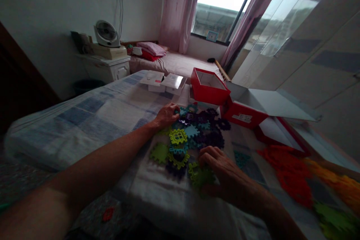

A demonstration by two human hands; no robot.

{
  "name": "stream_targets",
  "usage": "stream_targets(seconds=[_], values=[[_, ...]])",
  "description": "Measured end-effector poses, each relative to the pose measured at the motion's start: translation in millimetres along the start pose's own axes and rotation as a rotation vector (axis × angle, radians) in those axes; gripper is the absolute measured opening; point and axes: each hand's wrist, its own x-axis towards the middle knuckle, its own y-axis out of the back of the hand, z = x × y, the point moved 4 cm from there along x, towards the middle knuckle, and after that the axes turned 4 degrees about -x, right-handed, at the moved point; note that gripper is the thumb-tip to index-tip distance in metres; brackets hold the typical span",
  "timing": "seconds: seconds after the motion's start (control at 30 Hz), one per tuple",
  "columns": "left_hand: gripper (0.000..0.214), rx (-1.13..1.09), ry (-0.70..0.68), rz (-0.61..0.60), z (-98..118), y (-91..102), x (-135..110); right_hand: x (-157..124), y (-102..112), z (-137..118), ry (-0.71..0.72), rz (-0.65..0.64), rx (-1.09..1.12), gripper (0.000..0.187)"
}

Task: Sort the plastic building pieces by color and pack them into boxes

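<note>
A pile of flat plastic building pieces with toothed edges lies on the checked cloth in front of me. At its far left edge my left hand [167, 115] has its fingers curled against a teal piece [182, 111]. My right hand [216, 167] is on the near right side, fingers bent over green pieces [201, 175] with the thumb low beside them. Between the hands lie a yellow-green window piece [178, 136], a light blue piece [192, 131] and dark purple pieces [215, 138]. A flat green piece [159, 153] rests at the near left.
Red boxes [209, 92] and white cartons [174, 81] stand beyond the pile. Red-orange pieces [289, 172], orange pieces [334, 180] and green pieces [334, 217] lie to the right. One red piece [108, 214] is on the floor. A fan [106, 33] stands on the bedside cabinet.
</note>
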Motion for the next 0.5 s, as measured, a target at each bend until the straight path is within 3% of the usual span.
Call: stream_targets(seconds=[0.13,0.27,0.5], values=[[0.022,0.001,0.008,0.004,-0.1,0.0,-0.2,2.4,-5.3,6.2,-0.023,-0.022,-0.002,0.038],[0.021,-0.005,0.011,0.002,1.0,0.8,-0.3,4.2,-9.7,12.0,0.020,-0.006,-0.042,0.066],[0.019,-0.021,0.015,0.015,-0.2,0.1,-0.4,2.9,-4.0,6.2,-0.011,0.004,-0.010,0.043]])
